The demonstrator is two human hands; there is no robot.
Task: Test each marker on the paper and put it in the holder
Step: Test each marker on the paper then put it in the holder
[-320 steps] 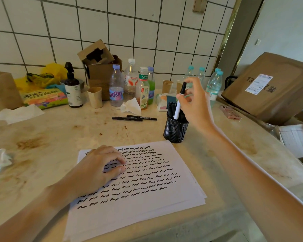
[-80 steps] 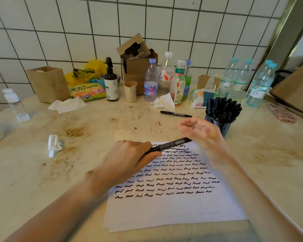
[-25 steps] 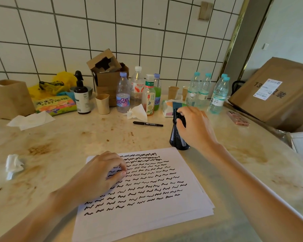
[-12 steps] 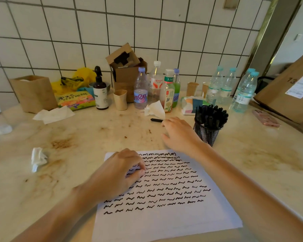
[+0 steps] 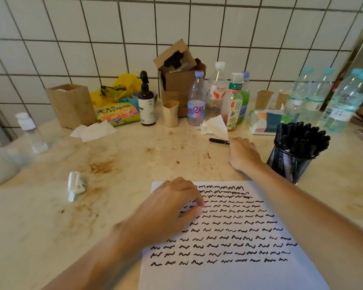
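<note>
The right hand reaches with relaxed fingers onto the last marker on the desk; next it must grip, uncap and test it. The left hand, fingers bent, holds down the paper.

- L hand + forearm: bare, no sleeve in view up to frame edge.
- R hand + forearm: bare too, no sleeve or cuff visible.
- No gloves either side.
- No watch, strap or bracelet seen at either wrist.
- No rings seen on visible fingers; R fingertips partly out of sight, L fingers a bit blurred.
- Nails on L hand look short, unpainted; too soft to say more.
- No tattoos, plasters or markings showing on either forearm.
- Both forearms slim, enter from bottom of frame; elbows + upper arms out of shot, so clothing above that can't be told.
</note>
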